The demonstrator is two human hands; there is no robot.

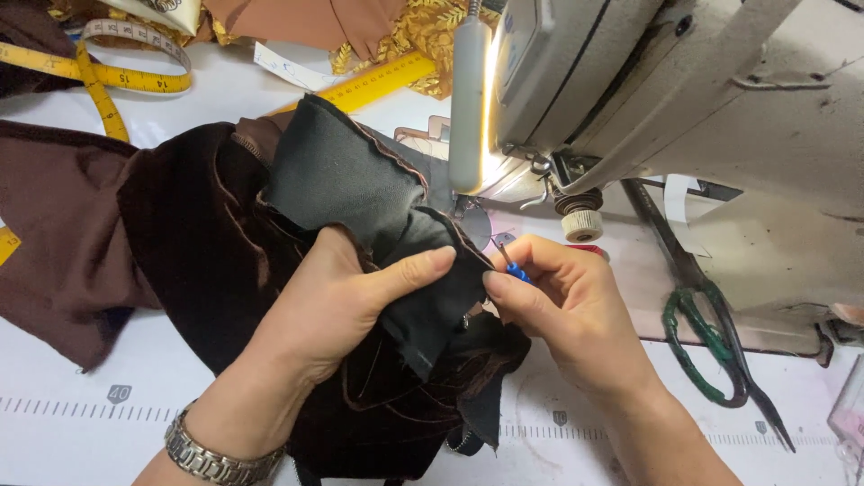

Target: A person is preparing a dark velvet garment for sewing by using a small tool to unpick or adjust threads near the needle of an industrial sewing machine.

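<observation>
— White sewing table (81, 423), printed ruler marks along its near edge. What's in hand?

— Left hand (328, 301) pinches a fold of dark green lining (360, 189) on the brown velvet garment (189, 243); right hand (562, 301) is closed round a blue-handled seam ripper (515, 268), tip at the seam between the hands.

— How far along?

— Seam looks partly opened, I'd judge; most remains.

— Labels?

— White paper slip (288, 67) beyond the hands, beside the yellow tape measure (99, 81). Green-handled scissors (711, 342) right.

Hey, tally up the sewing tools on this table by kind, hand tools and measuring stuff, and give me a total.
Seam ripper with blue handle, in the right hand: 1
Scissors with green-wrapped handles: 1
Yellow tape measure: 1
Yellow ruler: 1
Sewing machine: 1
Total: 5
</observation>
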